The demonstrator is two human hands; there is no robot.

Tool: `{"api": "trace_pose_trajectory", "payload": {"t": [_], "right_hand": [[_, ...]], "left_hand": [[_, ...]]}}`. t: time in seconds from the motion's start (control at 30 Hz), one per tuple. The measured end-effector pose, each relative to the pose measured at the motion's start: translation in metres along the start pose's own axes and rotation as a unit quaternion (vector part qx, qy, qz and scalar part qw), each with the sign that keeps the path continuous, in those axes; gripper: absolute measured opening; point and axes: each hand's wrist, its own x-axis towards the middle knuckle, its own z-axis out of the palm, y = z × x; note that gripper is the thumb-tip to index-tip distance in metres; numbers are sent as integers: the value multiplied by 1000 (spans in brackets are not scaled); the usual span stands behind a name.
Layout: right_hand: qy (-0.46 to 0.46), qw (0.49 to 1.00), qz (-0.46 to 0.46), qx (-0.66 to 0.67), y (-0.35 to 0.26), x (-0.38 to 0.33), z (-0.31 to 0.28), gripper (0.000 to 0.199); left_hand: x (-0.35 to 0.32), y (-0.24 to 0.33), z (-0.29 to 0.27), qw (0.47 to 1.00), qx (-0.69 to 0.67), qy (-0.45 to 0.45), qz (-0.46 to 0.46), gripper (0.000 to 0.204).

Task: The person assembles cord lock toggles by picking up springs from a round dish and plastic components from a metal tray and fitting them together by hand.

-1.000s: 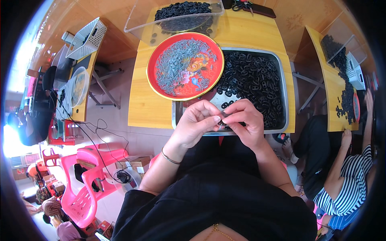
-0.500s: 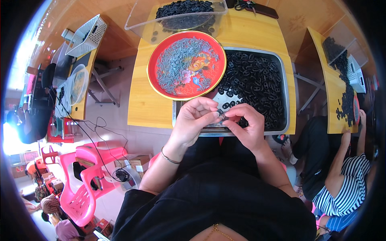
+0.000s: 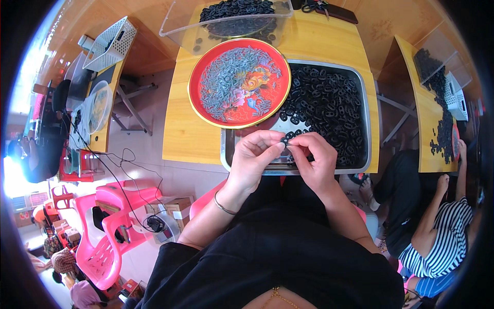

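My left hand (image 3: 253, 157) and my right hand (image 3: 315, 159) meet over the near edge of a metal tray (image 3: 366, 108) that is heaped with small black rubber rings (image 3: 329, 103). The fingertips of both hands pinch one small black ring (image 3: 284, 139) between them. A round red plate (image 3: 239, 81) strewn with thin grey pins overlaps the tray's left corner, just beyond my left hand. A thin bracelet circles my left wrist.
The tray and plate rest on a yellow wooden table (image 3: 185, 129). A clear plastic bin (image 3: 226, 23) of more black rings stands at the back. Pink plastic chairs (image 3: 110, 226) are at lower left. A seated person in a striped top (image 3: 442, 232) works at another table (image 3: 427, 118) on the right.
My hands have stayed together at the tray's near edge, shifting slightly while the fingers work the small black ring.
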Motion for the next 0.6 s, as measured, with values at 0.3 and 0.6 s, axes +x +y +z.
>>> {"api": "trace_pose_trajectory", "payload": {"t": [0.3, 0.6], "right_hand": [[-49, 990, -73, -107, 2, 3, -2, 12], [-85, 996, 31, 20, 1, 2, -7, 19]], "left_hand": [[-3, -5, -2, 993, 94, 25, 60, 16], [-4, -4, -1, 995, 82, 25, 47, 16]]}}
